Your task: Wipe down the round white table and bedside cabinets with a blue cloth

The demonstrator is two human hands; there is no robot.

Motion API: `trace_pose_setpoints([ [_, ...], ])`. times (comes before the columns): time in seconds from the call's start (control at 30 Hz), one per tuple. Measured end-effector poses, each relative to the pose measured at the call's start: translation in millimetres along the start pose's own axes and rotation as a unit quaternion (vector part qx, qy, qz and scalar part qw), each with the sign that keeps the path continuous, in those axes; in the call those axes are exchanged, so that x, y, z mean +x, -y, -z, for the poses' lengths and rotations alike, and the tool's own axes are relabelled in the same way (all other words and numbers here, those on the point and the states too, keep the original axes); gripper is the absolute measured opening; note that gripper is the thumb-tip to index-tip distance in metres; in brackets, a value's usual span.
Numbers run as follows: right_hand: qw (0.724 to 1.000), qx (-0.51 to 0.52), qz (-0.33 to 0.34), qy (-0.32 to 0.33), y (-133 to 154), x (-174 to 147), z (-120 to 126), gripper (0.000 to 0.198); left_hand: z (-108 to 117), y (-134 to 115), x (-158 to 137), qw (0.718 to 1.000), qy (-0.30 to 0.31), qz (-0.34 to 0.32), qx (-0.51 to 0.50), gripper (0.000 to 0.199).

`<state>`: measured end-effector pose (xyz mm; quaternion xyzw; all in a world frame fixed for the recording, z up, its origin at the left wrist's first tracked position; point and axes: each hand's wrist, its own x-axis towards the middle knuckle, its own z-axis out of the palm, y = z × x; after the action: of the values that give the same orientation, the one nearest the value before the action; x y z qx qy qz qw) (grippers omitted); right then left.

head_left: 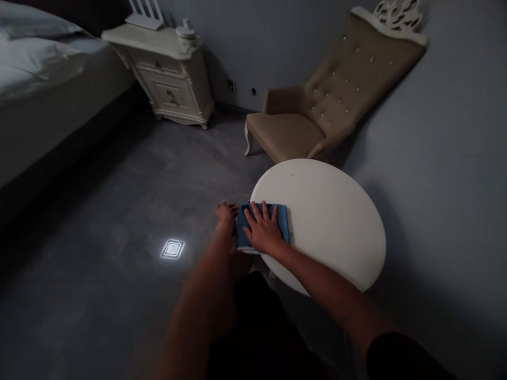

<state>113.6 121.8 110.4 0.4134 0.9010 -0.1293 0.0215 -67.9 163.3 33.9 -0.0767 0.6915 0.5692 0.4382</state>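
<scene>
Folded blue cloth (282, 219) at the left rim of a round white desk (325, 211), where it appears to reach slightly past the edge. From where I stand, the right grip (264, 232) is laid flat over it with the fingers spread, pressing from above rather than closing round it; the left grip (227, 212) hangs just beside the same rim, partly curled, and whether it is grasping anything I cannot tell. The cloth should handle as light, soft and limp, with no risk of breakage; its folds look likely to slip open if it is pinched by a single layer, so the best hold is probably a flat palm over the middle, or thumb and fingers across the whole folded edge. The desk top is pale and looks smooth, with a few small dark specks towards its far side. Beyond the desk stands a tufted brown armchair (287, 132); to its far left, a cream nightstand (194, 84) and a bed (47, 105); left of it, a bright diamond-shaped light patch (172, 248) on the grey floor (119, 211).
</scene>
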Motion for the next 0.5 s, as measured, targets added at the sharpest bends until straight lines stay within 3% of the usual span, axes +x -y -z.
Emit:
trace_pose_setpoints([
  [0.1,0.998,0.020,0.051,0.013,6.6,-22.2,-6.9,0.071,4.2,0.4,0.8,0.999,-0.031,0.000,-0.006,0.010],
  [0.2,0.998,0.030,0.050,0.010,-6.5,-3.3,-2.7,0.070,3.3,-2.5,0.5,0.999,-0.042,-0.005,-0.013,0.009],
  [0.37,0.999,0.023,-0.023,-0.022,-51.4,85.9,17.0,0.070,-9.6,-10.3,-1.8,0.999,-0.017,-0.034,-0.030,0.011],
  [0.5,0.994,0.003,-0.099,-0.033,-102.4,162.5,32.5,0.071,-24.6,-6.7,-0.3,0.996,0.020,-0.079,0.045,0.007],
])
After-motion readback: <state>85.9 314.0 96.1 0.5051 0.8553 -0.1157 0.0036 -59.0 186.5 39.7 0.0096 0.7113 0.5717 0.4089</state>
